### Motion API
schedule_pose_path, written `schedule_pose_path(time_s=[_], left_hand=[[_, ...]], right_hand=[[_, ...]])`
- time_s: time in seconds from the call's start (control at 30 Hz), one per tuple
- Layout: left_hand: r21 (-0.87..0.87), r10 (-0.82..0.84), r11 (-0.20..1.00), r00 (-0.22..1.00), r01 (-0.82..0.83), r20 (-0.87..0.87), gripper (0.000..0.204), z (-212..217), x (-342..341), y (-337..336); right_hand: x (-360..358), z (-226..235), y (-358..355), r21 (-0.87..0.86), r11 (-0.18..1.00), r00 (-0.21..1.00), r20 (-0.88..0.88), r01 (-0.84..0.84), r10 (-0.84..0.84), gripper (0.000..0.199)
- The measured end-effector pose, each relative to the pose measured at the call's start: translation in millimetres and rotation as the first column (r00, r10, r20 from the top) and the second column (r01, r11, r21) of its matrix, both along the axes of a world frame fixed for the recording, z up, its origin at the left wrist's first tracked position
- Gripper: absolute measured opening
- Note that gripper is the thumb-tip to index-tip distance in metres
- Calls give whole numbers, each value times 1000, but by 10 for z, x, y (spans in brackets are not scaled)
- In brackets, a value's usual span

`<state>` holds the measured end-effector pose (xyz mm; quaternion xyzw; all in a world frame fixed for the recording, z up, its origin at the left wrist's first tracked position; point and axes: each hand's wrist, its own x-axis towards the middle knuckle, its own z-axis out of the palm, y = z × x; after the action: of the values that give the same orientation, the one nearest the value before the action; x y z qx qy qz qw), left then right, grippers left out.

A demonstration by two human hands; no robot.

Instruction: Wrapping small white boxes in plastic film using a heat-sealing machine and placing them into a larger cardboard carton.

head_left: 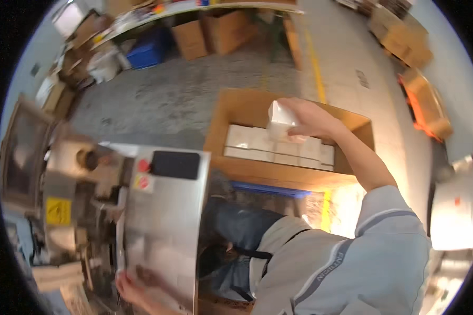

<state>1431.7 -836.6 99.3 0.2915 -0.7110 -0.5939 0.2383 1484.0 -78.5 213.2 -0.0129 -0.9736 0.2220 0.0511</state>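
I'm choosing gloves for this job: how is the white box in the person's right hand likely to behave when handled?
The white box will probably hold its shape, as its edges look fairly straight in the right hand. Its bright sheen suggests it may be somewhat slippery. Its flat sides make rolling unlikely.

- held box (278,121): white, glossy;
- packed boxes (238,137): white;
- carton (284,173): cardboard brown;
- worktop (165,226): silver-grey, with pale reflections;
- flat panel (176,165): black; round button (143,165) beside it: red;
- warning label (58,211): yellow with dark marks;
- shirt (373,262): pale blue-grey, dark bands across chest and sleeve;
- trousers (242,218): dark blue;
- slab under the carton (270,189): blue;
- floor (142,100): mottled grey; floor line (315,58): yellow;
- bin (144,55): bright blue;
- trolley frame (416,107): orange
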Motion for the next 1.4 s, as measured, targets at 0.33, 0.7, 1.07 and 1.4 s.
schedule_pose_path(time_s=[0.33, 0.7, 1.07, 1.4], left_hand=[[-450, 43, 890, 996, -72, -74, 25, 1267, 1072, 1099], [-79, 82, 994, 995, -78, 56, 40, 1375, 1823, 124], [-436, 68, 891, 914, 125, 401, 64, 865, 2808, -1801], [-715, 513, 640, 849, -280, 127, 37, 666, 2483, -1341]], right_hand=[[1639, -3534, 2338, -42, 949, 420, 902, 312, -98, 43], [1323, -3578, 1723, 18, 996, 680, 729, 93, -76, 30], [-271, -2131, 283, -420, 904, 960, 278, 81, 44, 36], [-577, -1150, -595, -586, 804, 948, 190, -99, 255, 37]])
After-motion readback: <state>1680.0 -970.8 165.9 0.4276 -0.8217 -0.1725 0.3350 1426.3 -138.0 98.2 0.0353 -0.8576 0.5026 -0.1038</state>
